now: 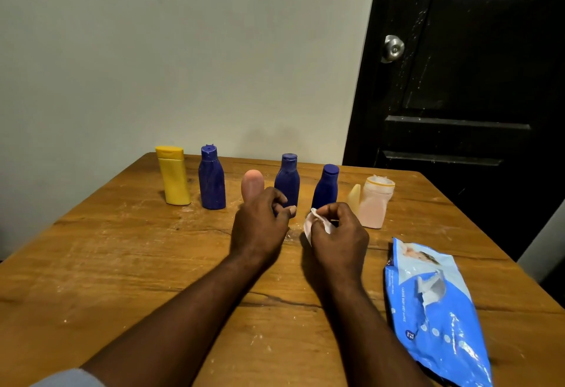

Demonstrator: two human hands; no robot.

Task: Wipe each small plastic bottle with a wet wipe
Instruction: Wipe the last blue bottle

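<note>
A row of small plastic bottles stands at the far side of the wooden table point(122, 264): a yellow bottle point(174, 175), a blue bottle point(211, 179), a pink bottle point(252, 183), two more blue bottles point(287, 179) point(326, 186), and a peach bottle point(374, 203) with its cap flipped open. My left hand point(260, 224) sits right in front of the pink bottle with its fingers curled, hiding the bottle's lower part; I cannot tell whether it grips the bottle. My right hand point(336, 237) is closed around a crumpled white wet wipe point(316, 223), just in front of the right blue bottle.
A blue pack of wet wipes point(434, 310) lies on the table at the right, near its edge. A pale wall runs behind the bottles. A black door with a metal knob point(393, 48) stands at the back right.
</note>
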